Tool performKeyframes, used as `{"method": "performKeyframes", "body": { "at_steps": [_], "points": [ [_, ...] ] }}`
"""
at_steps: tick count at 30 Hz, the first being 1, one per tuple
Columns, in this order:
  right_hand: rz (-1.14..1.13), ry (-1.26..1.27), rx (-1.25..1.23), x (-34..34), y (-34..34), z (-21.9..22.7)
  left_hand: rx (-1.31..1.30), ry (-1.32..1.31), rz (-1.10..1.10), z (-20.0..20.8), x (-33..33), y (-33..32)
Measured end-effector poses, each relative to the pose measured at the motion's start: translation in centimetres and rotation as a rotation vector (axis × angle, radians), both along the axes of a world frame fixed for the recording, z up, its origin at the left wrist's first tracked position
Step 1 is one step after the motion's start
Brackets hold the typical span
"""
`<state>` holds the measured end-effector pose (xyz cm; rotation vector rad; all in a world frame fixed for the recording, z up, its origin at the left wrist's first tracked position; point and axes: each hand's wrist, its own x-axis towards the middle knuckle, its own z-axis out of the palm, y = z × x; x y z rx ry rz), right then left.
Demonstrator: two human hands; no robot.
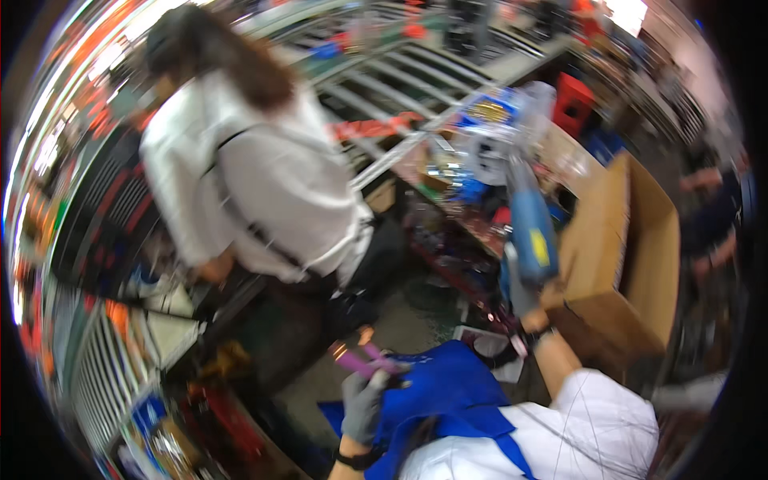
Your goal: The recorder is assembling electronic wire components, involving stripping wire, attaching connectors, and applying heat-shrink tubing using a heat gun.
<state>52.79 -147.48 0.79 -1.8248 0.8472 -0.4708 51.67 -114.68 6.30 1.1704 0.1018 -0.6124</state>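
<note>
My left hand (364,406), in a grey glove, is closed around a purple two-pronged object (356,362) with copper-coloured ends, held in front of my blue apron (448,380). Blur hides its exact kind. Further out and to the right, my gloved right hand (524,298) grips a long blue cylindrical object (531,224) with a yellow label. It is raised beside an open cardboard box (596,264), over the near side of a cluttered bench. Part of the right hand's fingers is hidden behind the blue object.
A person in a white top (272,176) stands close ahead on the left, beside a roller conveyor (408,80). Plastic bags (488,148) and small parts crowd the bench. A red bin (571,104) stands behind. Another roller rack (104,376) is at lower left.
</note>
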Motion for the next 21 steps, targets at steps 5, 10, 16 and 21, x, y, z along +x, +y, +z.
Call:
{"method": "performKeyframes", "body": {
  "at_steps": [5, 10, 16, 21],
  "points": [
    [0.669, 0.021, 0.386, -7.5, 5.1, -0.5, -0.282, 0.381, 0.08, -1.8, -6.0, -4.3],
    [1.248, 0.002, 0.352, -11.1, 10.5, 2.8, -0.432, 0.259, 0.257, -4.7, -15.4, -2.8],
    [1.813, -0.451, -0.029, -10.2, 20.8, 4.8, -0.409, 0.177, 0.869, 0.8, -23.3, -0.4],
    [2.047, -0.8, 0.025, -11.3, 29.7, 5.2, 0.838, -0.37, 0.893, 0.3, -28.6, 2.8]
  ]
}}
